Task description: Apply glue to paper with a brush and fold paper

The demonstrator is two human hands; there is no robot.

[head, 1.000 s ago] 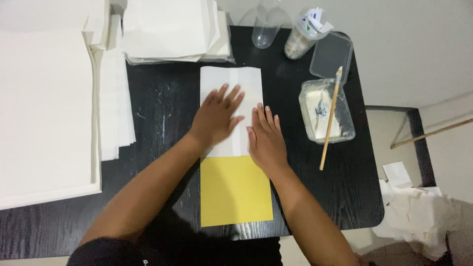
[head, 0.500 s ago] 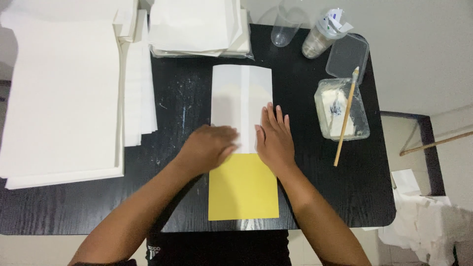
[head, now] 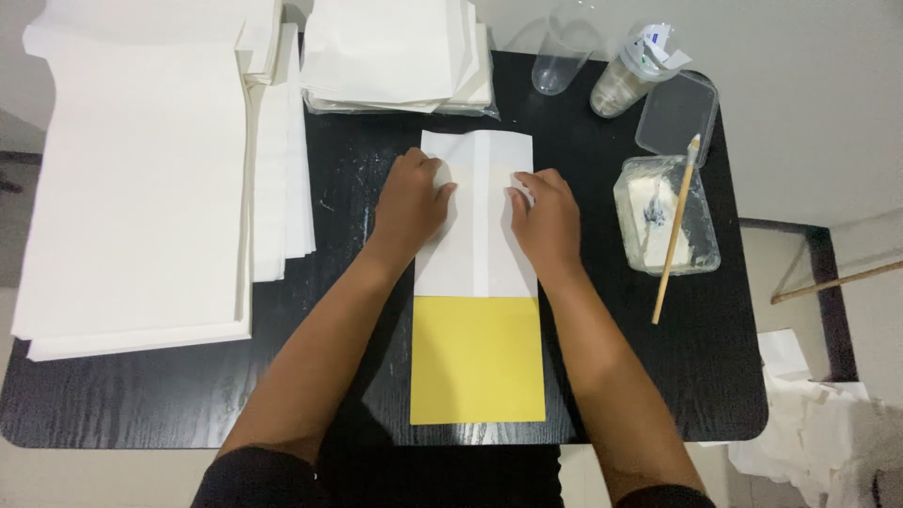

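A folded white paper sheet lies in the middle of the black table, its near end overlapping a yellow card. My left hand presses on the paper's left fold with curled fingers. My right hand presses on the right fold, fingertips at the paper's right edge. The two hands sit apart, with the paper's centre seam visible between them.
Large white sheets are stacked at the left and another pile of folded white paper at the back. At the right stand a clear tub of white paste with a wooden brush, its lid, a plastic cup and a jar.
Both hands have slid away from me up the white paper, from its near part to its upper half, and now rest on either side of the seam.
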